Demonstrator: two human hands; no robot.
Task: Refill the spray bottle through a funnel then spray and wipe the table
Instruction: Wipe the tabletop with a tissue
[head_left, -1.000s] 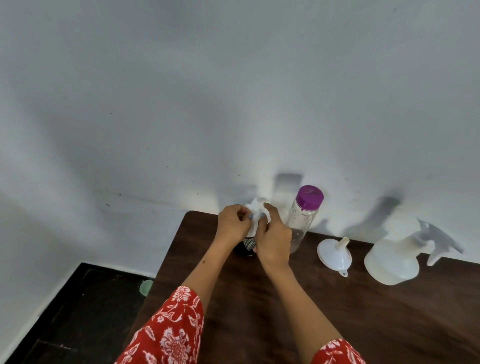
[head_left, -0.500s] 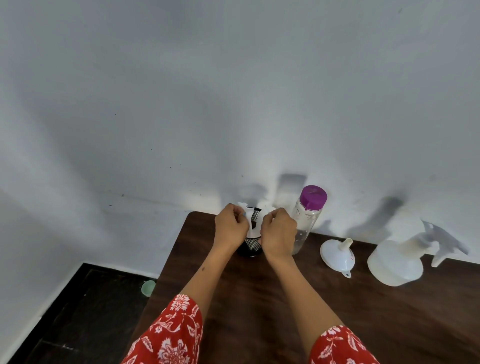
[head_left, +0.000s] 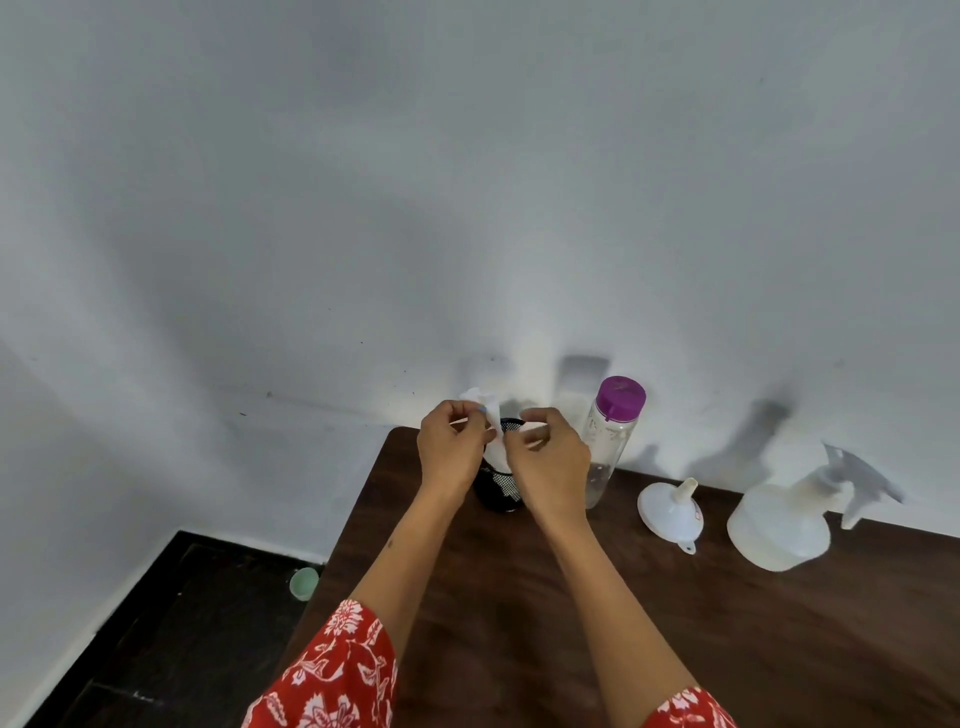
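Both hands meet over a black mesh cup that stands near the far left corner of the dark wooden table. The left hand pinches the top of a white tissue between thumb and fingertips, the fingers closed on it; the tissue runs down from that pinch into the cup's mouth. The right hand sits at 3 o'clock of the left, its fingers curled loosely inward beside the tissue (whether they actually grip it, I cannot tell).

At 3 o'clock of the cup, just beside the right hand, a clear bottle with a purple cap stands upright with a little liquid at the bottom. Farther along at 3 o'clock, a white funnel rests mouth-down with its spout pointing up. Beyond it, a translucent spray bottle lies tilted near the wall, its trigger head pointing toward 2 o'clock.

Off the table's left edge, at 8 o'clock of the cup, a small pale green object lies on the dark floor.
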